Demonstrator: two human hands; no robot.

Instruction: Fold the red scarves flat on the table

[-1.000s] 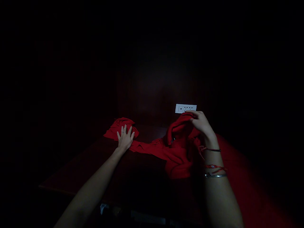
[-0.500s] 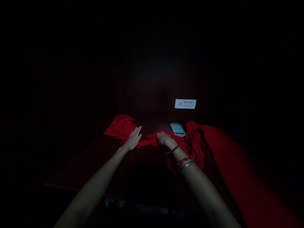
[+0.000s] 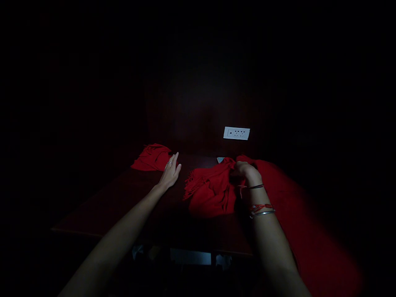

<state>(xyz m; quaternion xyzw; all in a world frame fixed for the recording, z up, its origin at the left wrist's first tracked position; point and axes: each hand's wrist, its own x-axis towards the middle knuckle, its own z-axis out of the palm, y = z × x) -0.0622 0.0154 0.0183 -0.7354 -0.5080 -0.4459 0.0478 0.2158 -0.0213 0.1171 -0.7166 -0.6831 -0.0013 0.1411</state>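
A red scarf [image 3: 210,187] with a fringed end lies bunched on the dark tabletop [image 3: 102,206]. My right hand [image 3: 246,170] is closed on its upper right part, with the fingertips mostly hidden behind the hand. Farther left, my left hand [image 3: 169,173] is open with straight fingers, holding nothing. It reaches to the right edge of a smaller crumpled red cloth [image 3: 151,157] and covers part of it; whether it touches the cloth I cannot tell.
A long red cloth [image 3: 297,210] stretches along the right side toward me. Behind the scarf, the corner of a pale flat object [image 3: 220,159] shows. A white socket plate [image 3: 236,133] is on the dark back panel. Surroundings are very dark.
My right hand has moved right, drawing the scarf's fringed end away from the left cloth. The scarf now covers most of the pale flat object. My left hand remains stretched out.
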